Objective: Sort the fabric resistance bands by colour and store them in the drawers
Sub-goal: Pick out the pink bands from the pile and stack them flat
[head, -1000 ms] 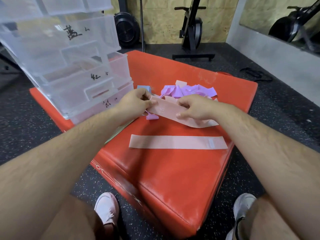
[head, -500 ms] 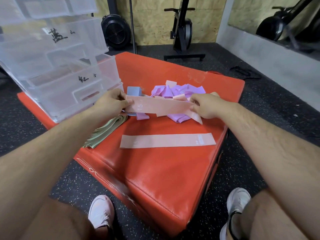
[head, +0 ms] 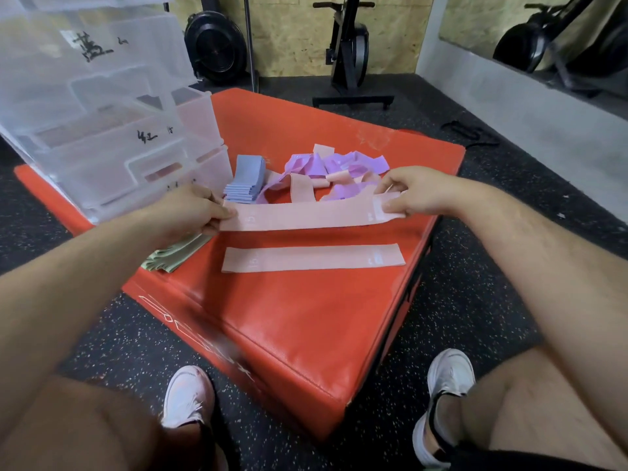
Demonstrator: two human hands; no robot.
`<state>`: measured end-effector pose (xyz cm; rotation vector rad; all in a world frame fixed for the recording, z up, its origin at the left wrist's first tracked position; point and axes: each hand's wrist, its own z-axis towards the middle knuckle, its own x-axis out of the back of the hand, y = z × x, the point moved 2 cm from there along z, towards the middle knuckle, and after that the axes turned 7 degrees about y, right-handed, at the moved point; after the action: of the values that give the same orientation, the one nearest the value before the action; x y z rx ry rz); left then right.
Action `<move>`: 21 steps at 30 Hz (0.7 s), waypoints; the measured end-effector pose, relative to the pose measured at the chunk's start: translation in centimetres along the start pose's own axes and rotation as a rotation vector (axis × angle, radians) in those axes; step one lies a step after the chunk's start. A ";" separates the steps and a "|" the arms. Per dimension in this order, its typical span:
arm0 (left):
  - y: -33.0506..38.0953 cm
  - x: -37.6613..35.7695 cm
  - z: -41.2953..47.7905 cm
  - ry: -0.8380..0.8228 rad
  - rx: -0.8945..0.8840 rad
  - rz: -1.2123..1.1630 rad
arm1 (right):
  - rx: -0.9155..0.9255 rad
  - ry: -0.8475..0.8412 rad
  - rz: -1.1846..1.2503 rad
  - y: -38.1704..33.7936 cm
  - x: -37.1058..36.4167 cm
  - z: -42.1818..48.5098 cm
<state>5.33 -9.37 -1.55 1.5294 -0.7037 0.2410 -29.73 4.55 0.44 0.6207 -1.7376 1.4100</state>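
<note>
A pink band (head: 306,215) is stretched flat between my hands just above the red mat. My left hand (head: 190,212) pinches its left end and my right hand (head: 418,192) pinches its right end. A second pink band (head: 312,258) lies flat on the mat just in front of it. Behind lies a loose heap of purple and pink bands (head: 336,171). A folded stack of blue bands (head: 246,180) sits left of the heap. Green bands (head: 173,256) lie partly under my left wrist. The clear plastic drawer unit (head: 102,130) stands at the back left, with handwritten labels.
The red padded box (head: 289,334) carries everything; its front corner points toward my feet. Speckled black rubber floor surrounds it. An exercise bike (head: 350,49) and a wheel-like machine (head: 217,45) stand at the plywood back wall. A black cord (head: 472,132) lies on the floor at the right.
My hands have pulled apart, drawing the pink band out straight and flat, and brought it nearer the pink band lying on the mat. The blue stack is now uncovered.
</note>
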 end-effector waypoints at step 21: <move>-3.8 -2.8 -2.0 -0.049 -0.605 0.537 | 0.124 -0.085 -0.367 1.7 -4.8 -5.4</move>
<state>5.82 -6.92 -6.01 0.7557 -1.1051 0.3522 -26.90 9.66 -4.17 1.0227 -1.5117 1.2505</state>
